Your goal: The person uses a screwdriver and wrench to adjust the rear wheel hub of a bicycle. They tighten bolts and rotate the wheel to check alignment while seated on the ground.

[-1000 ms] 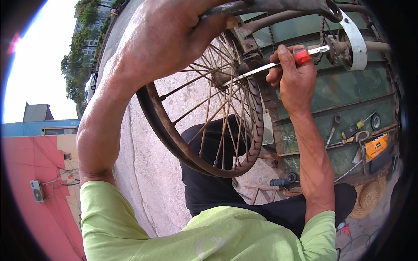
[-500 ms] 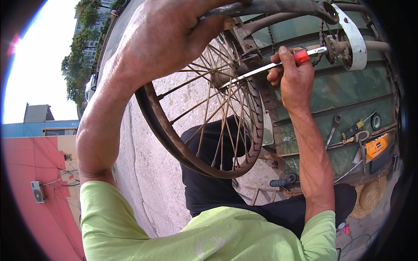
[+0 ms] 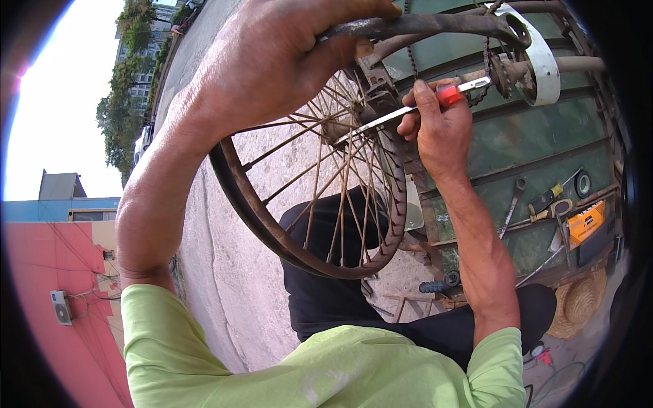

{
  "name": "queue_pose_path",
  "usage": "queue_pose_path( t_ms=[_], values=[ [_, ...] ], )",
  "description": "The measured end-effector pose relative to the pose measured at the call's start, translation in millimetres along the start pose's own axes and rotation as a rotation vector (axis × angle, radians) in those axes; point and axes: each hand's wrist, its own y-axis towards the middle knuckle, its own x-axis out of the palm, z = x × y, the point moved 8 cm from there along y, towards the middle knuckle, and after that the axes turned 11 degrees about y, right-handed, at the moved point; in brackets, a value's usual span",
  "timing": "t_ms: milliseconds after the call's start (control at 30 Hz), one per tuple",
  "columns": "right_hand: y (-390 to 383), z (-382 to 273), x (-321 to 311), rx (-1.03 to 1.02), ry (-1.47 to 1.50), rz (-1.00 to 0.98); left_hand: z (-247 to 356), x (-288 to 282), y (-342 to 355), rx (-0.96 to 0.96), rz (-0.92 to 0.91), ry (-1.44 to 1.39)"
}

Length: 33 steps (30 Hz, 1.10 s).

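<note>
At the top, my left hand (image 3: 286,61) is closed around a dark, worn metal bar (image 3: 449,26) above a rusty spoked wheel (image 3: 246,204). My right hand (image 3: 441,126) grips a long, thin silver tool with a red part (image 3: 450,95); its left end reaches to the wheel hub (image 3: 335,129), though exact contact is unclear. The tool's right end lies near a hanging chain (image 3: 486,51) and a rusty sprocket (image 3: 503,78). A pale curved metal strip (image 3: 544,68) hangs beside them. Part of the wheel's upper rim is hidden behind my left hand.
A green slatted cart bed (image 3: 524,149) carries a wrench (image 3: 513,200), a tape roll (image 3: 582,183), an orange box (image 3: 586,223) and other tools. A straw hat (image 3: 578,306) lies lower right. My dark-trousered leg is below the wheel. A pink wall (image 3: 47,272) stands at left.
The wheel, frame and cart have shifted slightly leftward in the picture. My right hand and its tool have moved left and slightly down; both hands keep their grips.
</note>
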Motion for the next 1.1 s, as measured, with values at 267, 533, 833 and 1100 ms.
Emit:
queue_pose_path(
  t_ms=[267, 533, 833, 1100],
  values=[
    [1, -2, 2, -0.014, -0.003, -0.009, -9, 7, -3, -0.083, -0.093, 0.055],
    [4, -1, -1, 0.000, -0.058, 0.005, -10, 9, -3, -0.012, -0.034, 0.028],
    [4, 2, -2, 0.020, -0.030, 0.022, -9, 12, 1, -0.010, -0.084, 0.080],
    [2, 3, -1, 0.044, -0.010, 0.024, -3, 11, 9, -0.130, -0.191, 0.098]
  ],
)
